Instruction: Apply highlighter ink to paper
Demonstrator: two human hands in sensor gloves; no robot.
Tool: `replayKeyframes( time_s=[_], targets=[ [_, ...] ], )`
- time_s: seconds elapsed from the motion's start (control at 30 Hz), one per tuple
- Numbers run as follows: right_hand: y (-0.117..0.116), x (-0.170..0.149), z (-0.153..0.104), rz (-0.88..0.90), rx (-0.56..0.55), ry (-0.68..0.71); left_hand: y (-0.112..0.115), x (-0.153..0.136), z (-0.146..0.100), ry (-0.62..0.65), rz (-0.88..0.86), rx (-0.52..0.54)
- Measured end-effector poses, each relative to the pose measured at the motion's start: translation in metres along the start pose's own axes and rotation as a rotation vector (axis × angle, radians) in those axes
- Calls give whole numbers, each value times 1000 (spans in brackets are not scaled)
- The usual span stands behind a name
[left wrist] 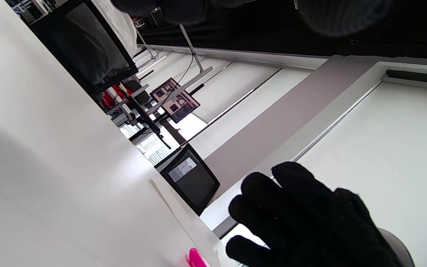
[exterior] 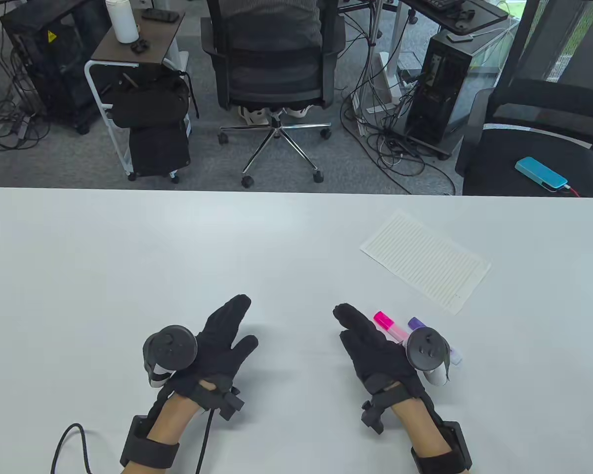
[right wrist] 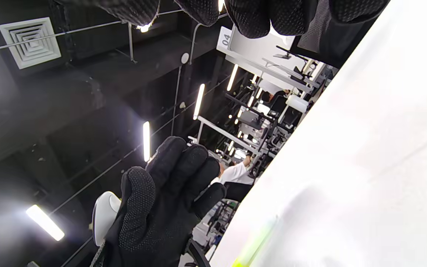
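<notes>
A lined sheet of paper (exterior: 426, 261) lies on the white table (exterior: 128, 256) at the right, turned at an angle. A pink highlighter (exterior: 389, 327) and a purple-capped highlighter (exterior: 417, 324) lie side by side just below the paper, partly hidden behind my right hand's tracker. My right hand (exterior: 343, 325) stands edge-on just left of the pink highlighter, fingers extended, holding nothing. My left hand (exterior: 247, 321) stands edge-on at centre-left, open and empty. The pink highlighter's tip (left wrist: 197, 258) and my right hand (left wrist: 310, 222) show in the left wrist view. My left hand (right wrist: 169, 200) shows in the right wrist view.
A blurred yellow-green streak (right wrist: 252, 248) lies on the table at the bottom of the right wrist view; I cannot tell what it is. Beyond the table's far edge stand an office chair (exterior: 274, 74), a side cart (exterior: 138, 98) and a computer tower (exterior: 440, 94).
</notes>
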State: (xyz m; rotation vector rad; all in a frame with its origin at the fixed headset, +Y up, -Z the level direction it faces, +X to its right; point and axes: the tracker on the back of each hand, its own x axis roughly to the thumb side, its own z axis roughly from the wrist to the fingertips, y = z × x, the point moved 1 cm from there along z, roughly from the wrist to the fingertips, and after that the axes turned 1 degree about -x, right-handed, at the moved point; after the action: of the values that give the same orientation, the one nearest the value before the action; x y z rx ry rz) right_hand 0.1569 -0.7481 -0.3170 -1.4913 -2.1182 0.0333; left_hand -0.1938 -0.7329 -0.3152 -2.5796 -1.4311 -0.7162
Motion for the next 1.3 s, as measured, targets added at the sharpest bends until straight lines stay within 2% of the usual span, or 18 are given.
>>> replayKeyframes(
  time_s=[0.77,0.87,0.9,1.07,1.1,1.13,1.23,1.3],
  targets=[
    [-9,-8,1,-33,59,-32,2,3,1,31,2,-11],
    [5,-3,0,-62,-11,-38,2,1,0,23,7,-8],
    [18,2,-2,-88,-83,-63,2,0,0,19,7,-6],
    [89,9,-14,-290,-369,-353,1,-2,0,7,18,-7],
    [103,7,-15,-315,-418,-434,0,-1,-1,6,24,-6],
    [118,2,-16,-342,-468,-571,0,-1,-1,5,29,-7],
    [151,-17,-10,-433,-485,-919,0,-1,-1,5,37,-10],
    [171,-39,-1,-526,-516,-1063,1,-1,0,7,42,-16]
  ],
)
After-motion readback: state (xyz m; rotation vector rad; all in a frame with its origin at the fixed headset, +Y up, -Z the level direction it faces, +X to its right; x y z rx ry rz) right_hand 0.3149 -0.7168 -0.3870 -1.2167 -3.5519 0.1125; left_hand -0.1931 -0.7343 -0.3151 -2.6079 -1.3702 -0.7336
